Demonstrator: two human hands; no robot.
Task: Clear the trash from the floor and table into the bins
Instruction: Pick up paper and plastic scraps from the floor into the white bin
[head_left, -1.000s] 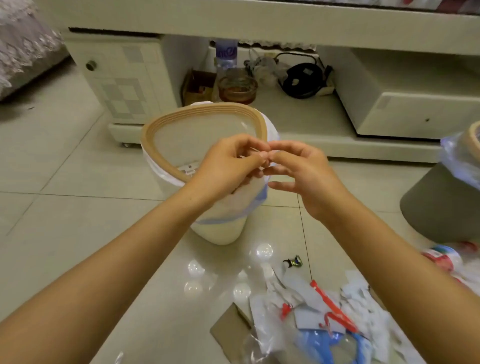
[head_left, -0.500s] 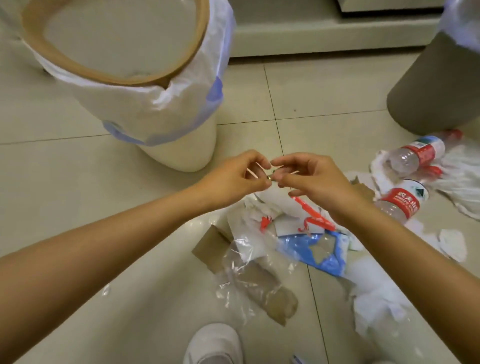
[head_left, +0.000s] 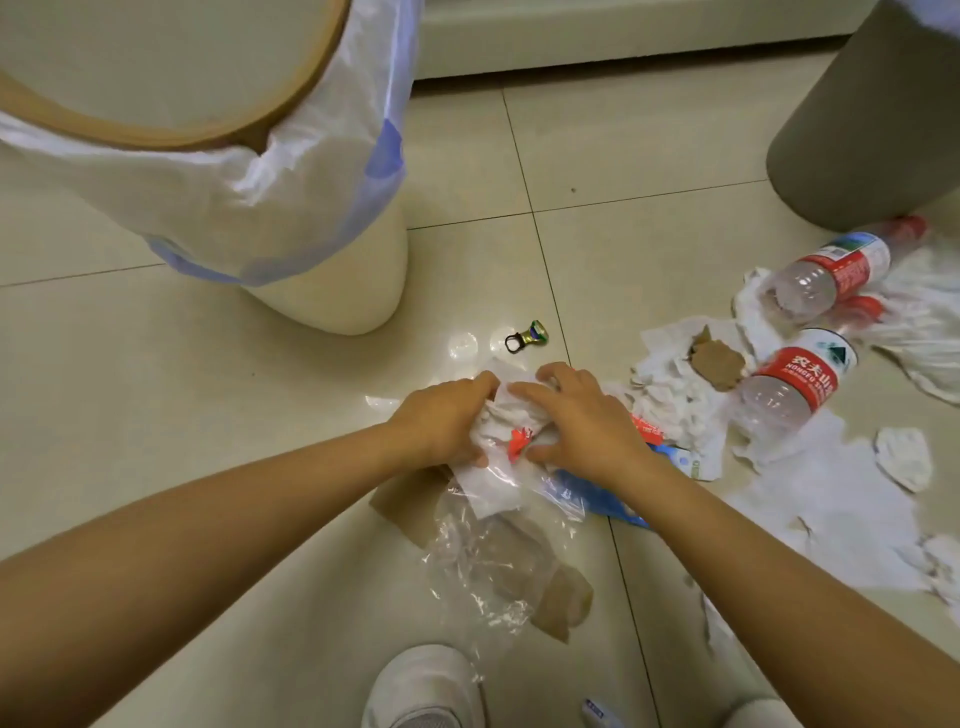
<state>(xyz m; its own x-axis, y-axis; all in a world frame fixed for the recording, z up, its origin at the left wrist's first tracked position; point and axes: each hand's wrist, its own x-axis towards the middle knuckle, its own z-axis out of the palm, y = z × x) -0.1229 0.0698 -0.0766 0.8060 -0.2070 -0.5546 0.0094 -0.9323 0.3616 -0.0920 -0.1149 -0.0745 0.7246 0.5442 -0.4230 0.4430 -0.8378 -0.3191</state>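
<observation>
My left hand (head_left: 441, 421) and my right hand (head_left: 582, 415) are both down on the floor, closed around a bunch of crumpled white paper and wrappers (head_left: 511, 421) with a red scrap in it. A clear plastic bag (head_left: 483, 561) and brown cardboard (head_left: 561, 603) lie just below the hands. The white bin (head_left: 332, 291) with a tan rim and a white-and-blue liner stands at the upper left. The grey bin (head_left: 862, 130) is at the upper right.
Three plastic bottles with red labels (head_left: 795, 379) (head_left: 831, 270) lie among torn white tissues (head_left: 821, 509) on the right. A small can pull tab (head_left: 527, 338) sits on the tiles above my hands. A white shoe (head_left: 421, 691) is at the bottom edge.
My hands, which held thin sticks up near the white bin's rim, have dropped to the floor and closed on the paper and wrappers. The view has tilted down.
</observation>
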